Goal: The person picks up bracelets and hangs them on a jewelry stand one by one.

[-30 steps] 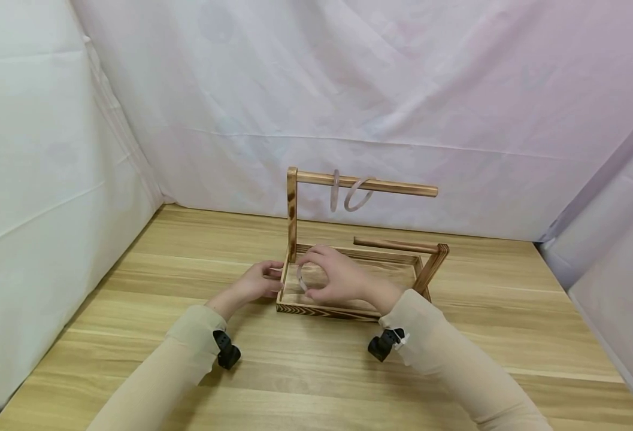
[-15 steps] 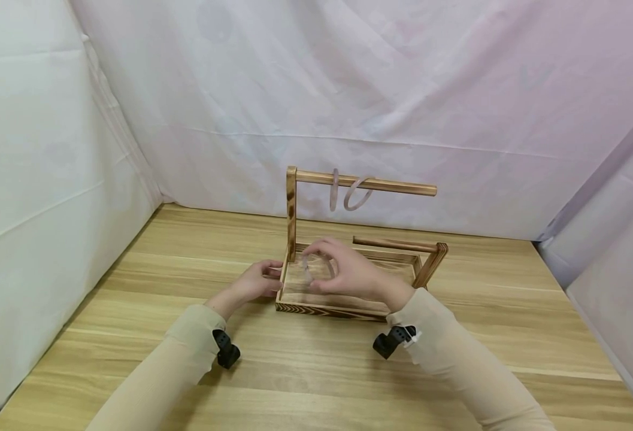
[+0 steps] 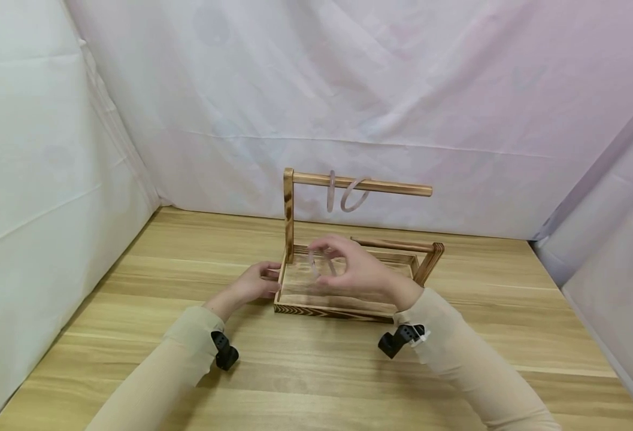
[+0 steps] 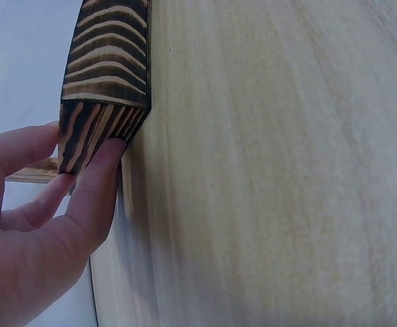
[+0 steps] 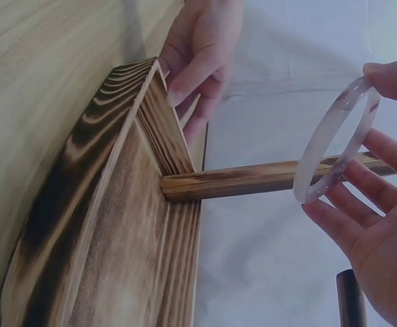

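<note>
My right hand (image 3: 362,272) holds a pale, translucent bangle (image 5: 316,152) between thumb and fingertips, raised above the tray of a wooden bracelet stand (image 3: 327,312). In the right wrist view the ring is tilted and overlaps the stand's upright post (image 5: 232,182). My left hand (image 3: 253,282) grips the left end wall of the tray; in the left wrist view its fingers (image 4: 99,177) press the dark-grained corner. Two similar bangles, one nearly edge-on (image 3: 330,197) and one slanted (image 3: 345,202), hang from the stand's upper bar (image 3: 397,187).
A shorter, lower bar (image 3: 394,245) extends leftward from a slanted post (image 3: 428,266) at the tray's right end. The stand rests on a wood-grain table (image 3: 294,371). White cloth (image 3: 402,90) hangs behind and at both sides.
My right hand has lifted the bangle up from the tray floor and moved slightly right. My left hand keeps its grip on the tray's end; the hanging bangles have stayed put.
</note>
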Demonstrator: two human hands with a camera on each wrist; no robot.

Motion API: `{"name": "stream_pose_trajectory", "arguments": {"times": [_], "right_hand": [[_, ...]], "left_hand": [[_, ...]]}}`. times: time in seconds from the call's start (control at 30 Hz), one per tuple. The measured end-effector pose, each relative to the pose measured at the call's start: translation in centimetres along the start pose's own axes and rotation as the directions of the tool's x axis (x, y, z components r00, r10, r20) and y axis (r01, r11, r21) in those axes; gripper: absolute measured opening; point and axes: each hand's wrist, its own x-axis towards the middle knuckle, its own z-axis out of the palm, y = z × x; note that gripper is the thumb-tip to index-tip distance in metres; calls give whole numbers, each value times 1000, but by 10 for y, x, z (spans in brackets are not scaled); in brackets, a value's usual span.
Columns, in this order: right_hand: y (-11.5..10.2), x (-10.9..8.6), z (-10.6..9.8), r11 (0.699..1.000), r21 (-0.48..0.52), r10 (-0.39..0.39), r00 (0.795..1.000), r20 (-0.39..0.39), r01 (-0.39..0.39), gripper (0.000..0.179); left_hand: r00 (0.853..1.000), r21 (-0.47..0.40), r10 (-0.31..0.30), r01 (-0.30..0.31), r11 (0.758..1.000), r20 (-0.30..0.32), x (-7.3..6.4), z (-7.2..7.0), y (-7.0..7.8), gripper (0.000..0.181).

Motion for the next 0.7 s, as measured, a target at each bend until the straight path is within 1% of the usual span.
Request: {"name": "stream_pose_trajectory", "arguments": {"times": [0.1, 0.3, 0.57, 0.7], "right_hand": [[-1, -1, -4, 999, 33, -15, 1000, -9, 16, 57], [-4, -3, -14, 999, 39, -24, 999, -35, 25, 57], [-8, -7, -27, 996, 88, 2, 997, -80, 6, 51], [-8, -9, -32, 993, 117, 10, 995, -96, 2, 52]], "left_hand": [[1000, -1, 1, -1, 1000, -5, 0, 0, 0, 56], [1000, -5, -2, 2, 1000, -13, 1, 0, 0, 56], [1000, 0, -5, 5, 1000, -10, 1, 0, 0, 56], [1000, -6, -2, 2, 1000, -7, 2, 0, 0, 56]]}}
